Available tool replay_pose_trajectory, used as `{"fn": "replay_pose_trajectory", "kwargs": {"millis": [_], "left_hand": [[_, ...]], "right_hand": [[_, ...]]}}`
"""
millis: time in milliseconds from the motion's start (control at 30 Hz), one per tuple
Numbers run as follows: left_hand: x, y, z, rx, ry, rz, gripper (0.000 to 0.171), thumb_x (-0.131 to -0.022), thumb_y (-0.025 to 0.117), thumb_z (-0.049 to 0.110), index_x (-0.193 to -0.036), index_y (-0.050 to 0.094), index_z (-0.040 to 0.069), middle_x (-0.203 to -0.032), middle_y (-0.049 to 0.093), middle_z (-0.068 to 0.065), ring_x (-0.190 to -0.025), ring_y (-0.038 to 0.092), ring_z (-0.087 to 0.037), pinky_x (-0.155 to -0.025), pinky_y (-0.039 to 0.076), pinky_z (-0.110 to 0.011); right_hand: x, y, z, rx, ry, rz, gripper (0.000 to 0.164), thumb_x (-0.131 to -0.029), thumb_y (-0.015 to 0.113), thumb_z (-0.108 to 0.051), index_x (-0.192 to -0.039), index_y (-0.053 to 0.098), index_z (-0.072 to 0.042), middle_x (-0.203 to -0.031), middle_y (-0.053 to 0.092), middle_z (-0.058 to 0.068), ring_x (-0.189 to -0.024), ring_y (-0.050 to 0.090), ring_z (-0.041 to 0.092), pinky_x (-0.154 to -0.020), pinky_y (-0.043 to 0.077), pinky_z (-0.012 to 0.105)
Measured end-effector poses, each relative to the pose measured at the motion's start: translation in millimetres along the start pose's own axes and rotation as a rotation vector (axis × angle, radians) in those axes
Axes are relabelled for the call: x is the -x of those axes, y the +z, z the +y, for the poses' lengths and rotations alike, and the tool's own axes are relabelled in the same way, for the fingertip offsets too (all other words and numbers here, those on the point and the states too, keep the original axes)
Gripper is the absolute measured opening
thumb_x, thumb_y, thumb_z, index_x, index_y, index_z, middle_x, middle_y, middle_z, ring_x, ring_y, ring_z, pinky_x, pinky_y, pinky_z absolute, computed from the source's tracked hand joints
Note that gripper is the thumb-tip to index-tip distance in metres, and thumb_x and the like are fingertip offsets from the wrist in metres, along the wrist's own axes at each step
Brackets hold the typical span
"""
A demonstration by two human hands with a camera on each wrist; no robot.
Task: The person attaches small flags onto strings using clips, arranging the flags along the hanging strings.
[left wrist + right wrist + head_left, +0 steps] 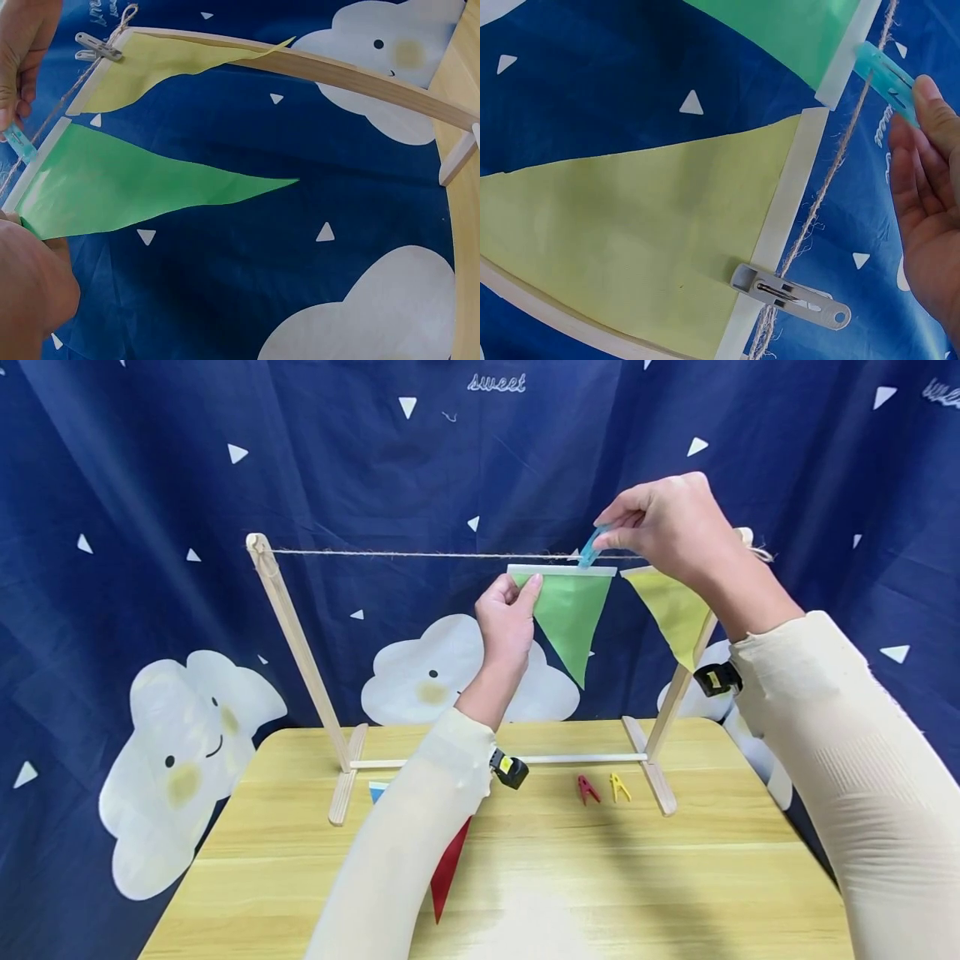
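In the head view my left hand (508, 622) pinches the upper left corner of a green pennant (573, 614), thumb in front. My right hand (667, 522) holds a light blue clothespin (590, 547) between thumb and fingers. The clothespin's tip overlaps the pennant's white top strip and the twine (405, 554). To the right hangs a yellow pennant (671, 610); the right wrist view shows a grey clothespin (791, 295) fastening its white strip to the twine.
The twine spans a wooden frame with a left post (300, 652) and a right post (678, 693). A red clothespin (587, 789) and a yellow clothespin (619, 787) lie on the table (585, 877). A red pennant (450, 872) and a blue piece (377, 790) are partly hidden by my left sleeve.
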State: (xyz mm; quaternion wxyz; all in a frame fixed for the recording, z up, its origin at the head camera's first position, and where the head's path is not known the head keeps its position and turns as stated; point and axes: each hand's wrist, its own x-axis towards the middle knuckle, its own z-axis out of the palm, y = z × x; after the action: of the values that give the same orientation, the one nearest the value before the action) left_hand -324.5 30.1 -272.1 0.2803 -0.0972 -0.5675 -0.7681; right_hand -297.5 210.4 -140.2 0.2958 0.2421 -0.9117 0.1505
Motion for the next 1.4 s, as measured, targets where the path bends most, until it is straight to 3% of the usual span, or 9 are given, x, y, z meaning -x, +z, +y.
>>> {"fn": "replay_pose_trajectory", "kwargs": {"millis": [167, 500, 1067, 1233, 1300, 1400], "left_hand": [[-0.4, 0.9, 0.1, 0.003, 0.01, -0.004, 0.047, -0.093, 0.075, 0.008, -0.06, 0.043, 0.017, -0.056, 0.035, 0.009, -0.057, 0.036, -0.006, -0.054, 0.03, -0.021], [-0.2, 2.4, -1.5, 0.016, -0.002, 0.003, 0.035, -0.094, 0.075, 0.007, -0.065, 0.055, 0.013, -0.058, 0.044, 0.009, -0.057, 0.041, -0.005, -0.054, 0.033, -0.02], [2.5, 7.2, -0.1, 0.053, -0.027, 0.002, 0.017, -0.095, 0.074, 0.006, -0.086, 0.068, -0.008, -0.066, 0.058, 0.008, -0.061, 0.05, -0.005, -0.058, 0.042, -0.018], [2.7, 7.1, -1.3, 0.055, -0.026, 0.001, 0.017, -0.095, 0.073, 0.006, -0.084, 0.068, -0.006, -0.066, 0.058, 0.008, -0.061, 0.051, -0.004, -0.058, 0.042, -0.018], [2.6, 6.7, -1.5, 0.054, -0.025, 0.001, 0.018, -0.095, 0.073, 0.006, -0.082, 0.067, -0.005, -0.065, 0.057, 0.008, -0.06, 0.051, -0.005, -0.057, 0.042, -0.018], [2.4, 6.2, -1.5, 0.053, -0.027, 0.001, 0.019, -0.095, 0.073, 0.006, -0.081, 0.066, -0.004, -0.064, 0.057, 0.008, -0.06, 0.05, -0.005, -0.057, 0.041, -0.018]], "right_hand": [[-0.1, 2.7, 0.0, 0.022, -0.005, -0.006, 0.021, -0.088, 0.083, -0.024, -0.103, 0.083, -0.009, -0.094, 0.08, 0.007, -0.075, 0.065, 0.004, -0.064, 0.041, 0.003], [0.1, 8.5, -0.5, 0.018, -0.022, -0.026, 0.021, -0.088, 0.083, -0.022, -0.103, 0.082, -0.008, -0.094, 0.08, 0.009, -0.078, 0.071, 0.018, -0.06, 0.039, 0.004], [-2.5, 10.3, -3.1, 0.0, 0.018, -0.122, 0.029, -0.09, 0.082, -0.026, -0.112, 0.08, -0.007, -0.098, 0.08, 0.011, -0.083, 0.073, 0.022, -0.062, 0.042, 0.005], [-2.8, 10.4, -3.9, -0.009, 0.024, -0.16, 0.033, -0.09, 0.081, -0.026, -0.116, 0.078, -0.006, -0.101, 0.079, 0.013, -0.085, 0.074, 0.023, -0.065, 0.045, 0.004], [-2.9, 9.9, -4.5, 0.0, 0.018, -0.172, 0.034, -0.09, 0.081, -0.026, -0.117, 0.077, -0.005, -0.101, 0.078, 0.013, -0.086, 0.073, 0.023, -0.068, 0.049, 0.009], [-4.0, 9.4, -5.0, 0.003, 0.014, -0.195, 0.037, -0.092, 0.08, -0.026, -0.122, 0.075, -0.004, -0.103, 0.077, 0.014, -0.089, 0.072, 0.024, -0.078, 0.058, 0.025]]}}
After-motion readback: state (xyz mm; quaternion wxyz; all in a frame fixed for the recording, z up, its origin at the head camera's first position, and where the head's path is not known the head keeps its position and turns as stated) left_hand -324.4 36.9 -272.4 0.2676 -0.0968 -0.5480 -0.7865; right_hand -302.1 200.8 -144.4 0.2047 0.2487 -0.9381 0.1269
